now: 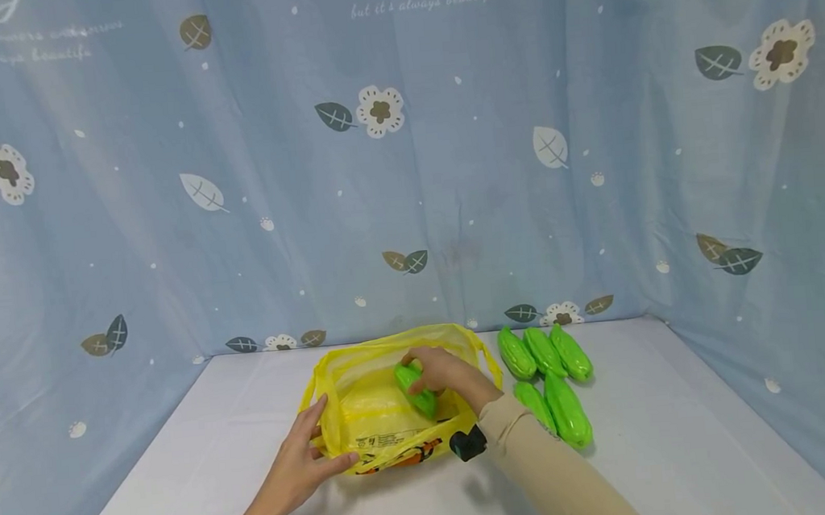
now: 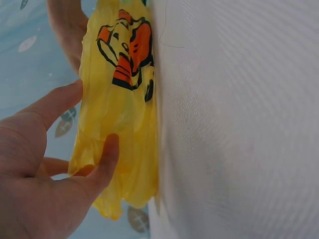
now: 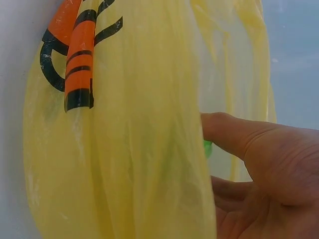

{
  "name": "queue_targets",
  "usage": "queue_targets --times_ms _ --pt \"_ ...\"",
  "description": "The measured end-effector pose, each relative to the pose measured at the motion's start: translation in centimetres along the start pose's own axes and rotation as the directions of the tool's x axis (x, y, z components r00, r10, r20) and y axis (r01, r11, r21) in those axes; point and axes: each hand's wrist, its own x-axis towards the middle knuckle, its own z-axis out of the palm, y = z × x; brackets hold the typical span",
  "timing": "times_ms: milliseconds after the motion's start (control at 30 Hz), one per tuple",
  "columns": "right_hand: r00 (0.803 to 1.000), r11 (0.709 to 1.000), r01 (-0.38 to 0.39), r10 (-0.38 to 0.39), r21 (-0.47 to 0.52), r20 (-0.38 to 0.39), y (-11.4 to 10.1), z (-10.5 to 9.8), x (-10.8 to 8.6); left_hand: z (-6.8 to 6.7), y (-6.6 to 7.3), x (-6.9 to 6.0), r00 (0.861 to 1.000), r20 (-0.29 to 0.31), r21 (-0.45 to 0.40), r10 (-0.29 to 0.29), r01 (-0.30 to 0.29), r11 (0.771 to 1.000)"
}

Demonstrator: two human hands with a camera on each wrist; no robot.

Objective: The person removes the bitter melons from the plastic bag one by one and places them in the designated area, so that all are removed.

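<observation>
A yellow plastic bag point(image 1: 366, 403) lies on the white table with its mouth toward me. My left hand point(image 1: 301, 464) is at its left side; in the left wrist view the thumb point(image 2: 110, 154) lies on the outside of the bag and the other fingers reach behind its edge. Inside the mouth, my right hand point(image 1: 439, 370) grips a shiny green oblong packet point(image 1: 420, 402). In the right wrist view, bag film hides most of that packet and the fingertips. Several like green packets point(image 1: 568, 411) lie right of the bag, one partly behind my right sleeve.
The white table point(image 1: 658, 416) meets a blue curtain point(image 1: 451, 190) printed with leaves and flowers at its back and sides. A dark heart-shaped print point(image 1: 468, 444) shows on the bag's front right, beside my sleeve point(image 1: 537, 458).
</observation>
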Motion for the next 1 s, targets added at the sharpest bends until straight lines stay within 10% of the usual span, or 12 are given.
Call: queue_targets --times_ms 1000 --pt "0.993 0.992 0.119 -0.12 -0.035 -0.006 1.8 -2.3 -1.9 0.0 0.0 0.0 1.0 -0.006 -0.004 -0.015 0.015 1.0"
